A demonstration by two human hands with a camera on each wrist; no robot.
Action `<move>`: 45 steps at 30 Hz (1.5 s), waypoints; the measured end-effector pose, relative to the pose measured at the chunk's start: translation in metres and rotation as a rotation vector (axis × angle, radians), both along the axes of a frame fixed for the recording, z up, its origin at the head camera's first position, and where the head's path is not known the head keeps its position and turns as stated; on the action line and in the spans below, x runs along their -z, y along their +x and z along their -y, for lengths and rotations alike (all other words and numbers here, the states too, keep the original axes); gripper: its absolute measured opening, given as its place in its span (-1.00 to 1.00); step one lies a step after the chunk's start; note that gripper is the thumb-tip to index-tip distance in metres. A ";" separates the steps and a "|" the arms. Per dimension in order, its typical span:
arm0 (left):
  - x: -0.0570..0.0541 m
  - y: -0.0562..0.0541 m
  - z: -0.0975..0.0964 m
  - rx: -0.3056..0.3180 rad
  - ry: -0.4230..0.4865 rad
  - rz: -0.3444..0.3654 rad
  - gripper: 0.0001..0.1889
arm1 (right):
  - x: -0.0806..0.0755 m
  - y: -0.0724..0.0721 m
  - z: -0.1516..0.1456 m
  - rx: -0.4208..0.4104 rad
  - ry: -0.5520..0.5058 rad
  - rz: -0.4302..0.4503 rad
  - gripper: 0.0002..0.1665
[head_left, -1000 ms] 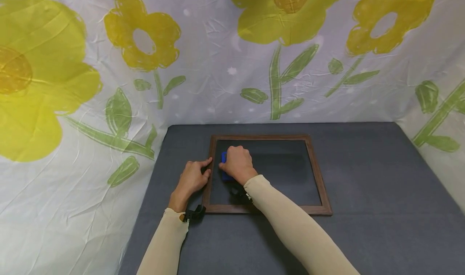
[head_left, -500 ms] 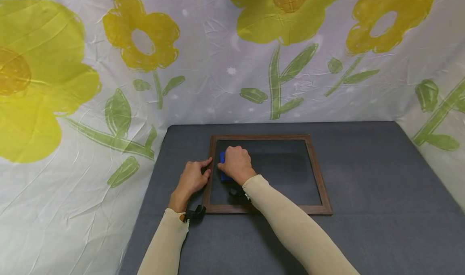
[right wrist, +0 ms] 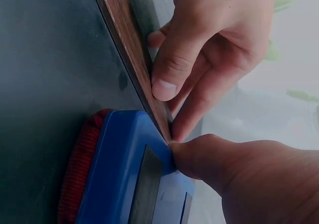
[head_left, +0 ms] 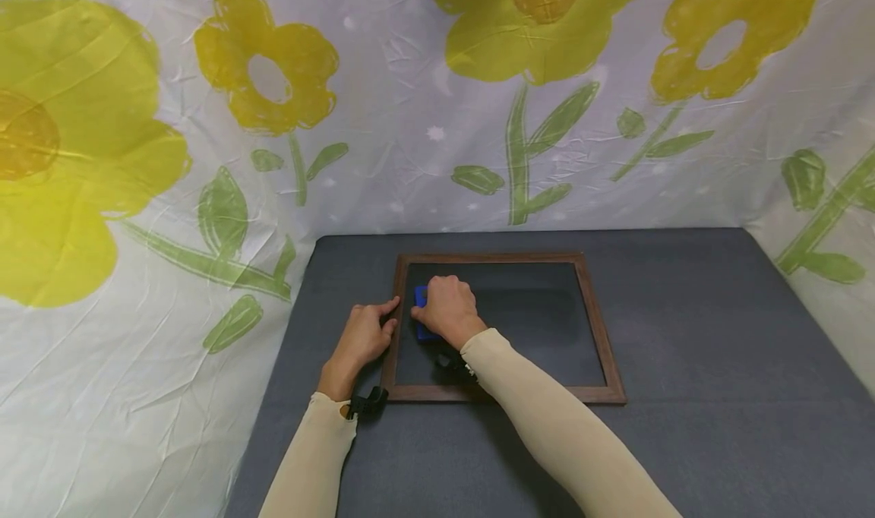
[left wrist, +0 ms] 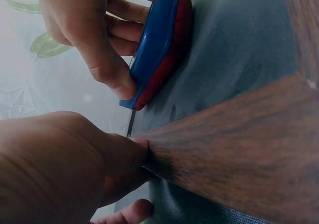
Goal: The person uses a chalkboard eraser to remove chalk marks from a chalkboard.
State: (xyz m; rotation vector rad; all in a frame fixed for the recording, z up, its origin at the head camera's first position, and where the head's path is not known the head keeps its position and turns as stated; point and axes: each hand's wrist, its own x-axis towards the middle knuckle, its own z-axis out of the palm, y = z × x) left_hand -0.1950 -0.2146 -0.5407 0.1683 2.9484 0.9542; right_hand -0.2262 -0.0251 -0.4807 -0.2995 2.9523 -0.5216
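Note:
A blackboard [head_left: 533,320] with a brown wooden frame [head_left: 601,336] lies flat on the table. Near its left side, my right hand [head_left: 447,305] grips a blue chalkboard eraser [head_left: 422,328] from above, thumb on the nearer left side. The eraser's red fabric pad [left wrist: 172,59] is against the dark board in the left wrist view. My left hand [head_left: 362,332] presses thumb and forefinger to the outer left edge of the frame. In the right wrist view, those fingers [right wrist: 172,74] sit at the wooden edge just past the eraser [right wrist: 112,169]. My right hand covers most of the eraser in the head view.
A dark grey cloth covers the table [head_left: 704,336]. Behind and on both sides hangs a white curtain [head_left: 396,138] with yellow flowers and green leaves. Black wrist cameras [head_left: 369,402] are strapped on under beige sleeves [head_left: 547,419].
The right hand and eraser shift very slightly left, then slightly back right, on the board. The left hand stays at the frame's edge.

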 end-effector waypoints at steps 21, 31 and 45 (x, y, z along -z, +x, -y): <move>-0.019 0.008 -0.005 0.013 -0.045 0.027 -0.46 | -0.001 0.000 -0.044 0.095 -0.023 0.042 -0.44; -0.018 0.009 -0.005 0.010 -0.029 0.027 -0.45 | -0.002 0.002 -0.067 0.125 -0.027 0.055 -0.44; -0.017 0.008 -0.005 0.001 -0.044 0.031 -0.46 | -0.002 0.003 -0.110 0.173 -0.016 0.055 -0.34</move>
